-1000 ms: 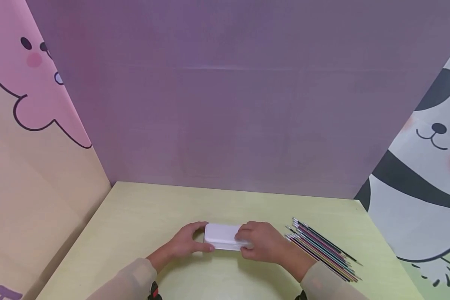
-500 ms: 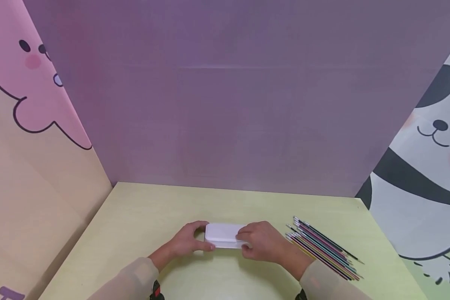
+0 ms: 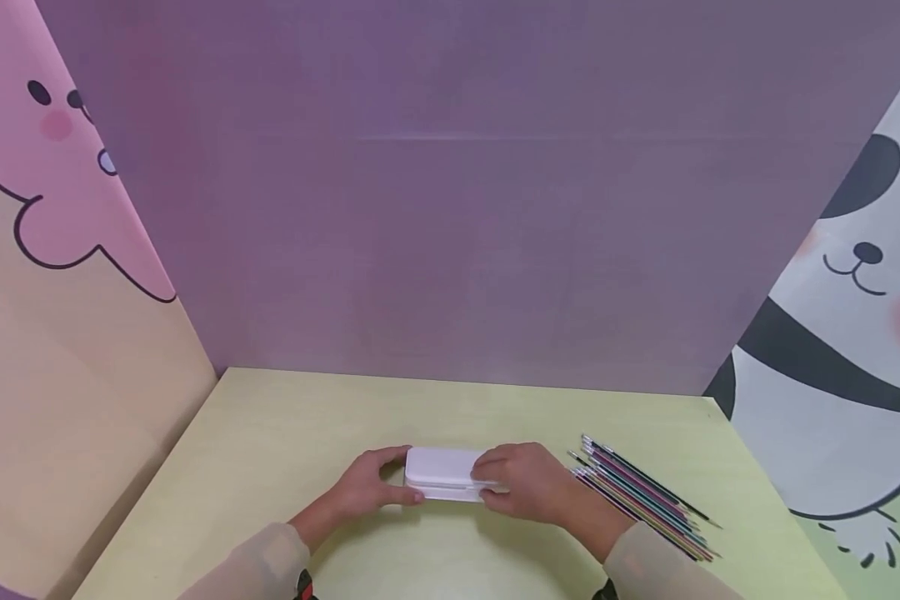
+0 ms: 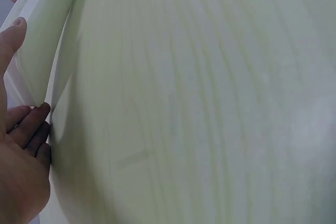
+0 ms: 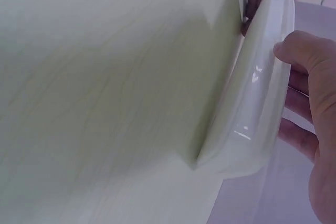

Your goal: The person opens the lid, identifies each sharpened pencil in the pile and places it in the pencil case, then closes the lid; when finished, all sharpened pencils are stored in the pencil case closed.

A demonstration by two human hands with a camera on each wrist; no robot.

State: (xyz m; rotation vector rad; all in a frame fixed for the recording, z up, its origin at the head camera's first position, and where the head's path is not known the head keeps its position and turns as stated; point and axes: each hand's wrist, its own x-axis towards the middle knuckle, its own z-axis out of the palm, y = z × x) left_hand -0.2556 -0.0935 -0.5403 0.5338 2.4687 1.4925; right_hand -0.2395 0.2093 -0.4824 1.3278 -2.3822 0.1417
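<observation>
— Where the pale green surface (image 3: 285,442) runs toward the purple backdrop (image 3: 450,208), what are the two hands on?

— A white case (image 3: 441,472), lying flat near the front middle. The left hand (image 3: 367,486) grips its left end, fingers curled over the far edge and thumb along the near side. The right hand (image 3: 525,482) covers the right end, its fingers (image 3: 487,473) bent over the lid.

— Is the lid raised?

— Hard to say from above; the right wrist view shows the thumb (image 5: 296,51) pressed on the case's edge (image 5: 262,93), with a seam that may be slightly parted.

— Anything else nearby?

— A fan of coloured pen refills (image 3: 641,497) just beside the right hand, apart from the case. Cartoon panels stand either side: a pink bear (image 3: 52,167) and a panda (image 3: 855,333).
</observation>
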